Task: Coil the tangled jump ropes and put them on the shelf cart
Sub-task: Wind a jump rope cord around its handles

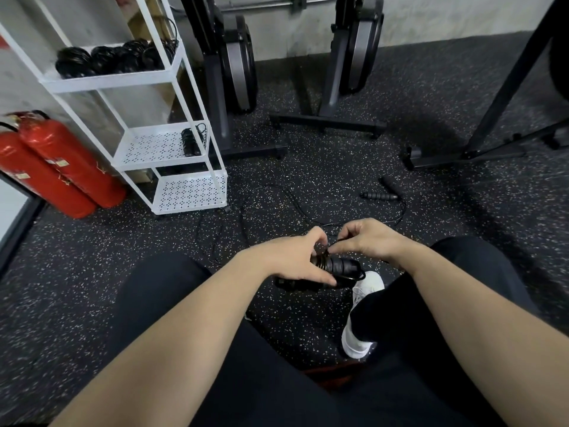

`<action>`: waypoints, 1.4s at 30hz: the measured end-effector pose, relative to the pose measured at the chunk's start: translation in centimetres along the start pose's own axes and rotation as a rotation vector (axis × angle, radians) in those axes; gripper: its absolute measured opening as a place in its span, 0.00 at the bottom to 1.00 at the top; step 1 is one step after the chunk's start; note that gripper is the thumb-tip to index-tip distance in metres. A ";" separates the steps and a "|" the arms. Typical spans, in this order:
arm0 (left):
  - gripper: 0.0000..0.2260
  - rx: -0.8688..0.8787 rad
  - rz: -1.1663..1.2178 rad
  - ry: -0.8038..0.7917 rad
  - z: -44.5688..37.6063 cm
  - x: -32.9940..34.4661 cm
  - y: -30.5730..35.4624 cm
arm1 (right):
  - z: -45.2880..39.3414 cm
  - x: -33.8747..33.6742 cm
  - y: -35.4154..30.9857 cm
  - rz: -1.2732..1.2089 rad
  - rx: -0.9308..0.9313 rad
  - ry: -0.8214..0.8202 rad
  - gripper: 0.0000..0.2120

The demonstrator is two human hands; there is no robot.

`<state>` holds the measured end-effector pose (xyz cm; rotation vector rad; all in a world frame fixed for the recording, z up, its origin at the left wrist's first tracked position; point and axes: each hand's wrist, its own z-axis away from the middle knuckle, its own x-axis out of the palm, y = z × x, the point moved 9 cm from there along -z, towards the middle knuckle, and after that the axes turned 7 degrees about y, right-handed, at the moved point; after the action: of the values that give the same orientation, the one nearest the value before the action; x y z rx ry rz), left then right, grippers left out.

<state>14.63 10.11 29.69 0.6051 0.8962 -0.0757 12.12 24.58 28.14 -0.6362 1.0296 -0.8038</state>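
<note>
My left hand [297, 260] grips a pair of black jump rope handles [340, 266] with cord wound round them, held low over the floor between my knees. My right hand [366, 238] pinches the thin black cord just above the handles. A second jump rope [379, 196] lies loose on the floor ahead, its two black handles at the right and its cord looping left. The white shelf cart [172, 140] stands at the left. Its top shelf holds several coiled black ropes [114, 58] and its middle shelf holds one bundled rope [191, 142].
Two red fire extinguishers [58, 167] lean against the wall left of the cart. Black exercise machine bases [328, 123] stand on the speckled rubber floor behind the loose rope, and a rack leg [508, 84] rises at the right. My white shoe [360, 318] is below my hands.
</note>
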 end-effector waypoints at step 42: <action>0.15 -0.438 1.410 0.240 -0.7 -0.3 -6.5 | 1.2 0.5 -2.3 -0.020 -0.116 0.001 0.12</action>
<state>11.94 4.98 26.55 0.7185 0.5171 1.4449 12.77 23.01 30.17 -0.7457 1.0780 -0.7656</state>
